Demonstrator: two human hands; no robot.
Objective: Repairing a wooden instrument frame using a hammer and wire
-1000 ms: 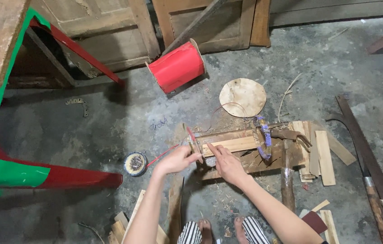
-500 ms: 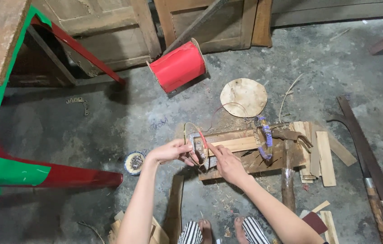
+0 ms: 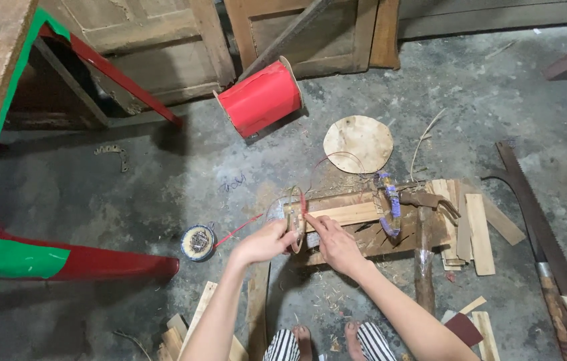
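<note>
My left hand (image 3: 264, 242) grips a small curved loop of thin wood or bamboo (image 3: 295, 218), held upright over a dark wooden work board (image 3: 377, 235). My right hand (image 3: 334, 242) pinches a red thread (image 3: 303, 200) against the loop's right side. The thread runs off to the left along the floor (image 3: 238, 226) and loops upward behind. A large red spool (image 3: 260, 97) lies on its side farther back. A pale wooden strip (image 3: 347, 214) rests on the board just beyond my fingers.
A round wooden disc (image 3: 358, 142) lies behind the board. Flat wood slats (image 3: 477, 224) are stacked at right, with a saw (image 3: 542, 234) beyond. A small round tin (image 3: 198, 241) sits left. A red and green frame (image 3: 3, 254) stands at far left.
My left hand has lifted the loop upright off the board, and my right hand has come up beside it with the red thread. Both hands sit slightly higher than before.
</note>
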